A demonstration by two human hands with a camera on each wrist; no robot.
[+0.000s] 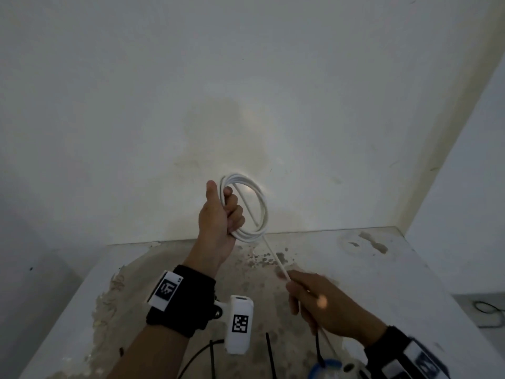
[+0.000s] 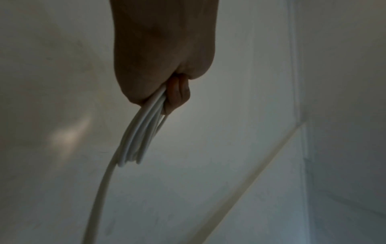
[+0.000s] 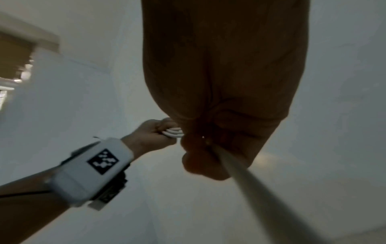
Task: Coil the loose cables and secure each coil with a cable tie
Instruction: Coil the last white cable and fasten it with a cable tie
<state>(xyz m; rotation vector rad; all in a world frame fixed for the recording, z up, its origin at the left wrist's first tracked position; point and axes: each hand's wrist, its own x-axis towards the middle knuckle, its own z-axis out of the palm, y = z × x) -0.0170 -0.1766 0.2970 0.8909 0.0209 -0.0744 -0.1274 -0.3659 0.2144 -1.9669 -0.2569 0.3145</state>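
My left hand [image 1: 222, 214] is raised in front of the wall and grips a white cable coil [image 1: 259, 206] of several loops, thumb up. In the left wrist view the loops [image 2: 142, 132] hang out of the fist [image 2: 167, 85]. A straight run of the same white cable [image 1: 273, 255] goes down from the coil to my right hand [image 1: 314, 296], which is curled round it lower and to the right. In the right wrist view the cable [image 3: 250, 186] passes out of my right fist [image 3: 208, 148], and the left hand [image 3: 154, 133] with the coil [image 3: 173, 132] shows beyond.
A stained white table [image 1: 382, 269] stands against the wall in a corner. On its near edge lie black cable ties [image 1: 269, 354], a black cable [image 1: 196, 356] and a blue ring-shaped thing [image 1: 325, 367]. Another dark cable [image 1: 489, 307] lies on a surface at the far right.
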